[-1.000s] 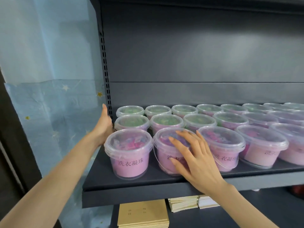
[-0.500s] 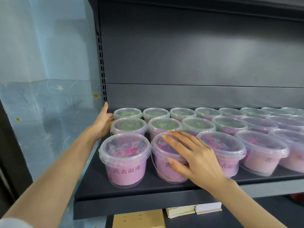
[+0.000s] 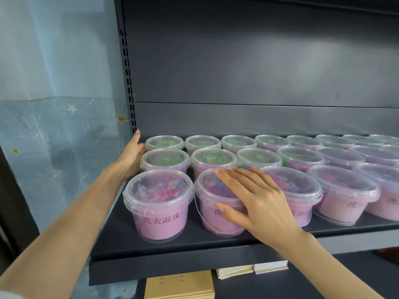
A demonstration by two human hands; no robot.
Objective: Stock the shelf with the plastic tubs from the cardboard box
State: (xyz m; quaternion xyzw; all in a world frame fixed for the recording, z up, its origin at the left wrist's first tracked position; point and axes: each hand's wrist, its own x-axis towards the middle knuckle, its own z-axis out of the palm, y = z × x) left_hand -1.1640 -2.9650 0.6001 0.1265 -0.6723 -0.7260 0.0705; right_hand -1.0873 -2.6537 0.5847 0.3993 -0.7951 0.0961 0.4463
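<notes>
Your right hand point(image 3: 257, 199), fingers straight, rests on second front tub point(image 3: 209, 220); left hand point(image 3: 131, 156) flat against leftmost middle-row tub point(image 3: 165, 159).

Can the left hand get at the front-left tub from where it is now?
Probably yes. The left hand rests against the green-filled tub in the row behind, and the front-left tub has its left side and lid free; the right hand lies on the neighbouring tub instead.
</notes>
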